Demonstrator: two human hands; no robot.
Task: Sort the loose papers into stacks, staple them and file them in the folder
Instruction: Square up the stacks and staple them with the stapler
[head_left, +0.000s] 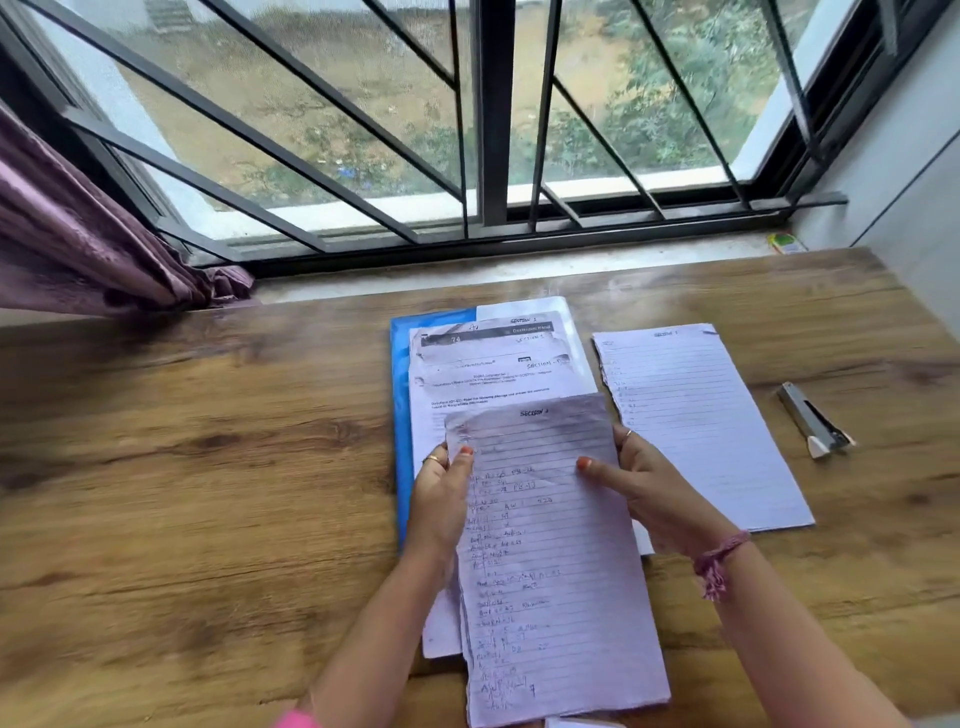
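While both thumbs press its face, a lined handwritten sheet is held at its side edges by the left hand and right hand above loose papers on a blue folder. Another lined stack and stapler lie right on the desk.

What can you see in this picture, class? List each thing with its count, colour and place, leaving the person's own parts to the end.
Table: one, brown wood, below the window.
Folder: one, blue, centre, under the papers.
Loose papers: several, white, on the folder.
Lined sheet: one, white, right of the folder.
Held sheet: one, lined, handwritten, between both hands.
Stapler: one, grey, far right.
Curtain: one, purple, left.
Small packet: one, yellow-green, on the sill.
Left hand: grips the held sheet.
Right hand: grips the held sheet.
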